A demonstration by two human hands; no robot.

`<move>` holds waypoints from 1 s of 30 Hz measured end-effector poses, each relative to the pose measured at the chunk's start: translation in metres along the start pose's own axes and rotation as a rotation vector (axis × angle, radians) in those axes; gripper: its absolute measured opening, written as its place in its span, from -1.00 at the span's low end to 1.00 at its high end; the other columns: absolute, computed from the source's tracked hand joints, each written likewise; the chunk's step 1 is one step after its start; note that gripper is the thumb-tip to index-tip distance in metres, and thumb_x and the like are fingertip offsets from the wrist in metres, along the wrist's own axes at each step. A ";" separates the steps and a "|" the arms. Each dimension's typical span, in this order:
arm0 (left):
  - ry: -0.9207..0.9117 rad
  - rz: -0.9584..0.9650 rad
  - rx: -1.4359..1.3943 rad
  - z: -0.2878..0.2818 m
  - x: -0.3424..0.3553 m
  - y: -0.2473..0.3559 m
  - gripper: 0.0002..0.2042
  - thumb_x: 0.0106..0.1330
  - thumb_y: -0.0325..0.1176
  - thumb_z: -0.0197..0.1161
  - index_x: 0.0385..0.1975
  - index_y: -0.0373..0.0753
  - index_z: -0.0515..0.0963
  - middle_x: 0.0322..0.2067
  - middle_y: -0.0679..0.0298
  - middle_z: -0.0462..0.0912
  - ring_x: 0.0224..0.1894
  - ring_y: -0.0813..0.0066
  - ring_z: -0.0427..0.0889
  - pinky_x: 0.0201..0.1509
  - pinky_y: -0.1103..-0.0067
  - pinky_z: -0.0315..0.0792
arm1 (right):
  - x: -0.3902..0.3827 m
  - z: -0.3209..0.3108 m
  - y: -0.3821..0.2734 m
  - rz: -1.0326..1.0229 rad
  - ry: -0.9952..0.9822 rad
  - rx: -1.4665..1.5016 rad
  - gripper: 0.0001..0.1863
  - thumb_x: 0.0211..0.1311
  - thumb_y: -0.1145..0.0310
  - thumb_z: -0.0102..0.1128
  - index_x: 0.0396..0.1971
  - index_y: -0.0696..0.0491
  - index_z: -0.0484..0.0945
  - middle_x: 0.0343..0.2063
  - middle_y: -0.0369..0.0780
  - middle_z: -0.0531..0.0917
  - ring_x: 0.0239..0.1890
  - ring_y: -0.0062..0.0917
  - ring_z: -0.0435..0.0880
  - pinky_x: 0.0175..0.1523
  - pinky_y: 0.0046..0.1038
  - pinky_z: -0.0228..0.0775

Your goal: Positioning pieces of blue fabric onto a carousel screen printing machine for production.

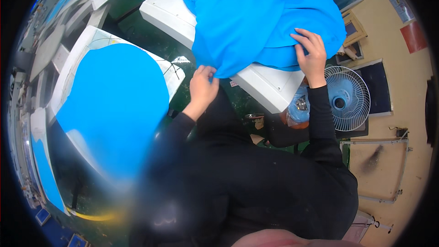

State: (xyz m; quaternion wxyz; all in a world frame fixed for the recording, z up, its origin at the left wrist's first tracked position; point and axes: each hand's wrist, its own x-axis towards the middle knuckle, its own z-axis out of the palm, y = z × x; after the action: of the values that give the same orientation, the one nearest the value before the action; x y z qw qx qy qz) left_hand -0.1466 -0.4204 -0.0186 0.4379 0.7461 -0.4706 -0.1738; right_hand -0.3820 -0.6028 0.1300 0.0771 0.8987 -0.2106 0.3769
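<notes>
A large heap of bright blue fabric lies in folds over a white table at the top middle. At the heap's near left corner, my left hand is closed on the fabric's edge, its fingertips partly hidden. My right hand rests at the right side of the same heap, thumb and fingers apart, fingertips touching the cloth by a fold. Both arms are in black sleeves.
Left of me, another flat blue piece covers a white panel. A fan with a white guard stands close to my right forearm, beside a blue plastic bag. A metal frame is on the wall at right.
</notes>
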 end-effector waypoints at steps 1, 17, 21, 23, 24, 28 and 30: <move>0.018 0.062 -0.094 -0.011 0.001 0.000 -0.92 0.07 -0.46 0.23 -0.45 -0.30 0.52 -0.40 0.14 0.48 -0.24 0.12 0.49 -0.18 0.38 0.38 | 0.001 0.005 0.006 -0.054 0.102 -0.015 -0.73 0.02 0.51 0.22 -0.21 0.03 0.59 -0.26 -0.21 0.64 -0.26 -0.35 0.60 -0.12 -0.41 0.43; 0.314 0.231 -1.078 -0.363 -0.101 0.001 -0.65 0.39 -0.24 -0.01 0.05 -0.34 0.41 0.00 0.07 0.52 0.03 0.24 0.51 0.13 0.31 0.39 | 0.111 -0.041 -0.139 0.106 -0.436 1.865 -0.65 0.26 0.30 0.04 -0.05 0.19 0.51 -0.30 -0.23 0.64 -0.27 -0.49 0.62 -0.14 -0.52 0.46; 0.398 0.265 -1.030 -0.357 -0.158 -0.022 -0.62 0.40 -0.20 -0.04 0.08 -0.34 0.38 0.02 0.06 0.51 0.04 0.23 0.50 0.14 0.30 0.38 | 0.140 0.019 -0.161 0.483 -0.944 2.406 -0.60 0.41 0.25 -0.12 0.13 0.13 0.38 0.10 -0.20 0.50 0.06 -0.51 0.54 0.14 -0.45 0.40; 0.434 0.261 -1.023 -0.355 -0.179 -0.036 -0.60 0.41 -0.19 -0.06 0.09 -0.34 0.37 0.02 0.06 0.50 0.05 0.22 0.49 0.15 0.30 0.38 | 0.129 0.046 -0.184 0.600 -0.919 2.379 -0.61 0.34 0.28 -0.01 0.09 0.15 0.41 0.02 -0.18 0.53 -0.01 -0.52 0.55 0.08 -0.48 0.41; 0.450 0.253 -1.025 -0.346 -0.191 -0.047 -0.60 0.41 -0.18 -0.07 0.10 -0.34 0.36 0.03 0.05 0.50 0.05 0.22 0.49 0.15 0.30 0.38 | 0.116 0.064 -0.196 0.724 -0.862 2.335 -0.61 0.28 0.31 0.10 0.05 0.16 0.43 -0.05 -0.15 0.56 -0.07 -0.53 0.57 0.03 -0.52 0.41; 0.558 0.259 -0.999 -0.320 -0.235 -0.082 -0.57 0.42 -0.15 -0.10 0.12 -0.34 0.34 0.04 0.04 0.48 0.07 0.21 0.48 0.16 0.30 0.38 | 0.063 0.064 -0.240 0.733 -1.026 2.091 -0.56 0.16 0.41 0.23 0.05 0.18 0.44 -0.10 -0.18 0.61 -0.03 -0.47 0.58 0.12 -0.42 0.38; 0.595 0.247 -0.992 -0.303 -0.259 -0.089 -0.55 0.42 -0.13 -0.12 0.13 -0.34 0.32 0.05 0.04 0.48 0.07 0.20 0.48 0.17 0.29 0.37 | 0.074 0.092 -0.228 0.704 -1.254 2.364 -0.63 0.21 0.37 0.17 -0.02 0.21 0.46 -0.10 -0.15 0.60 0.00 -0.44 0.56 0.12 -0.39 0.38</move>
State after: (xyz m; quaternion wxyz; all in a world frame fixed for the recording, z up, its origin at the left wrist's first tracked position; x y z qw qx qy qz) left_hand -0.0229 -0.0354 0.0377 0.8647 0.4084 -0.2735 -0.1038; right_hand -0.1764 -0.4490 0.1226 -0.9280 0.3472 0.0183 -0.1338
